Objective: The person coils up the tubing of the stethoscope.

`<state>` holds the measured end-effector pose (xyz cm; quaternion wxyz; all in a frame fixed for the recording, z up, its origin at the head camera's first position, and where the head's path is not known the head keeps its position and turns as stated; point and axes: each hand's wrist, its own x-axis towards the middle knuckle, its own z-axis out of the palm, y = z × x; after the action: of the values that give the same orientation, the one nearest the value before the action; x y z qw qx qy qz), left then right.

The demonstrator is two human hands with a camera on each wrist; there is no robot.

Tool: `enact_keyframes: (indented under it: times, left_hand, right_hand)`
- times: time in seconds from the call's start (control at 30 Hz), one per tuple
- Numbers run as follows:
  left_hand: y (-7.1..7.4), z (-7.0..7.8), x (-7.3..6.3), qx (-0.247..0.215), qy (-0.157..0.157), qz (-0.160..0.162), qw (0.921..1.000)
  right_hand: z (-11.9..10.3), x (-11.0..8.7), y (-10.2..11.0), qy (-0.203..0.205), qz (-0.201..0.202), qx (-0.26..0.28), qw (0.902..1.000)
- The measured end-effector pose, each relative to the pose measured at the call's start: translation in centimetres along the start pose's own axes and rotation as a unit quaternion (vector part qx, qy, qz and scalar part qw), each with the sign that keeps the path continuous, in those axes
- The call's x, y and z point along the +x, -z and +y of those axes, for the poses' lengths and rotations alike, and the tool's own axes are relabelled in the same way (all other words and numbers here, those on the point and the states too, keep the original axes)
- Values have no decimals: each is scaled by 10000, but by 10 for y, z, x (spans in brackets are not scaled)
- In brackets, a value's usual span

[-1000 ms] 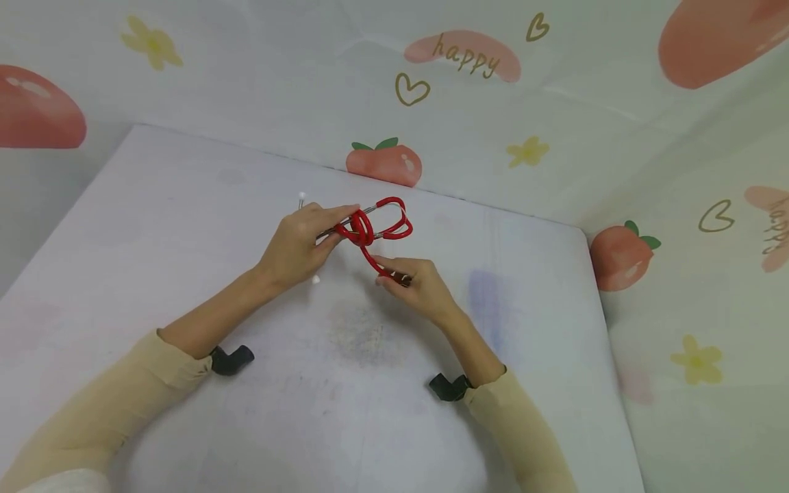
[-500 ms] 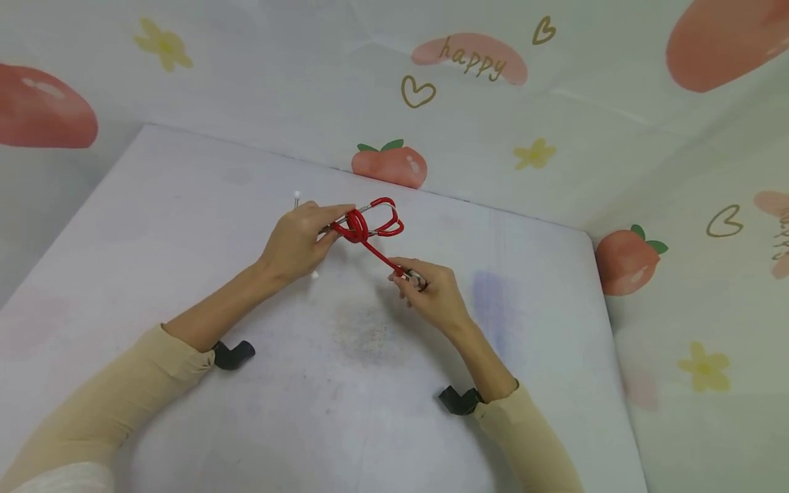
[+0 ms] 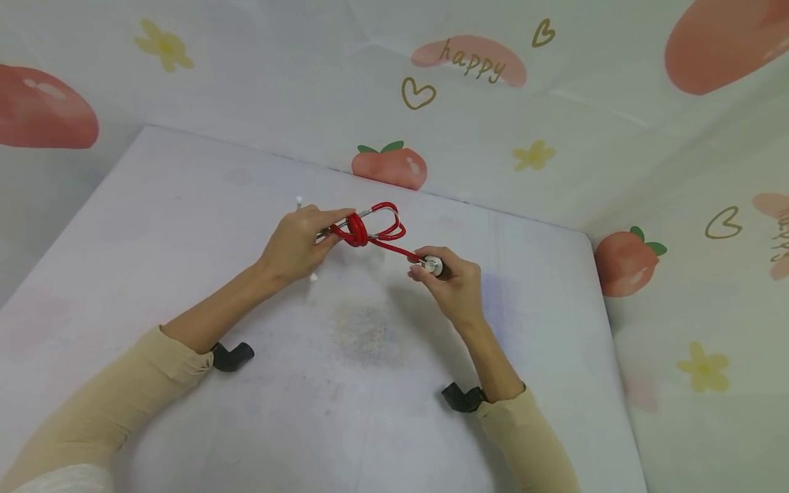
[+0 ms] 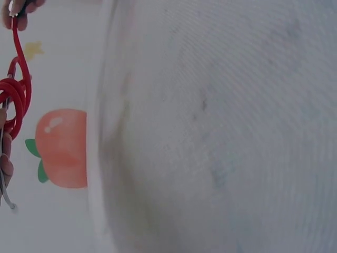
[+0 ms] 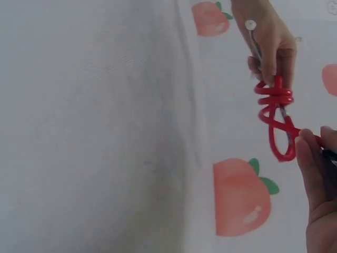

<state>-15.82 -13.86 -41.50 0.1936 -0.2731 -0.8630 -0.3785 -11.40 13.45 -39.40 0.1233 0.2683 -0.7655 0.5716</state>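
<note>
A stethoscope with red tubing (image 3: 357,230) is held up above the table between both hands. Several turns of the tubing wrap around its folded middle, and a red loop juts out to the right. My left hand (image 3: 298,236) pinches the bundle by its metal ear tubes, whose white ear tips (image 3: 299,199) stick out past the hand. My right hand (image 3: 456,281) grips the tubing's end at the silver chest piece (image 3: 433,266). In the right wrist view, the coils (image 5: 275,99) lie just below the left hand's fingers. Only part of the bundle shows in the left wrist view.
Below the hands lies a pale table (image 3: 277,411) with faint stains. White wall sheets (image 3: 296,82) printed with peaches, flowers and hearts rise at its back and right. Black curved pieces (image 3: 233,357) sit at both wrists near the sleeve cuffs.
My right hand has moved right and slightly up, drawing the tubing's free end out straighter, and the chest piece has turned into view. The left hand keeps its hold almost in place.
</note>
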Motion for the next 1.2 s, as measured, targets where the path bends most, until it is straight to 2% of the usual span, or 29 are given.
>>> enact_keyframes:
  times: [0.1, 0.2, 0.3, 0.4, 0.67, 0.8, 0.9, 1.03, 1.13, 1.2]
  left_hand:
    - [-1, 2, 0, 13, -37, -127, 9999]
    - [-1, 4, 0, 93, -39, -225, 9997]
    - [-1, 5, 0, 126, -12, -252, 9996]
    - [-1, 5, -1, 73, -28, -324, 9994]
    - [-2, 6, -2, 23, -52, -514, 9987]
    - [-2, 4, -2, 21, -53, -702, 9975]
    - [-2, 5, -3, -98, -183, -820, 9964]
    - [-3, 8, -5, -264, -403, -815, 9955]
    - [-6, 10, -5, -257, -528, -760, 9954]
    - [-7, 11, -5, -232, -589, -738, 9953]
  right_hand:
    - [9, -1, 6, -398, -208, 745, 9962]
    - [16, -1, 12, -745, -690, 1226, 9872]
    - [16, 1, 18, -842, -1203, 1403, 9792]
    - [14, 2, 21, -843, -1449, 1412, 9757]
    - [10, 8, 22, -998, -1165, 1350, 9789]
    - [9, 13, 25, -922, -1067, 1132, 9835]
    - [8, 17, 25, -796, -1018, 1011, 9864]
    - [10, 22, 23, -603, -877, 1027, 9890]
    - [12, 25, 19, -663, -681, 1056, 9899]
    - [13, 26, 17, -843, -471, 900, 9912]
